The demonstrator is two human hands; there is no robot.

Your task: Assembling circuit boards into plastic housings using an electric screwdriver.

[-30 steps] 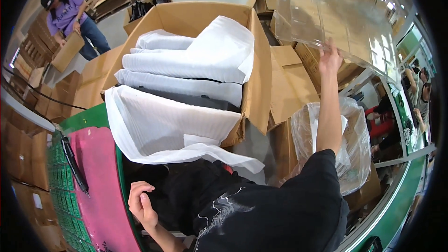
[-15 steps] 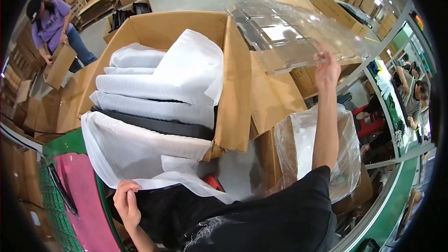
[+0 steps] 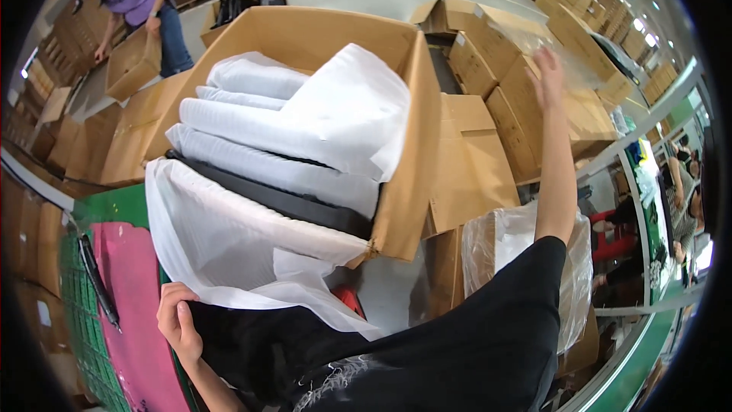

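My right hand is stretched out to the far right, fingers apart and holding nothing. Just beyond it, a clear plastic sheet shows as a blur above the cardboard boxes. My left hand is loosely bent, thumb apart from the fingers, beside the lower edge of a white foam sheet; whether it touches the sheet I cannot tell. That sheet drapes from the open carton toward my body. Inside the carton stand several flat items in white foam wrap and one bare black panel.
On the left, a pink mat and a black pen-shaped tool lie on the green bench. A plastic-lined box stands at right. Closed cartons stand behind it. A co-worker holds a cardboard box at far left.
My right hand has let go of the clear plastic tray, which has moved away to the far right. My left hand has shifted slightly left. The view has turned a little.
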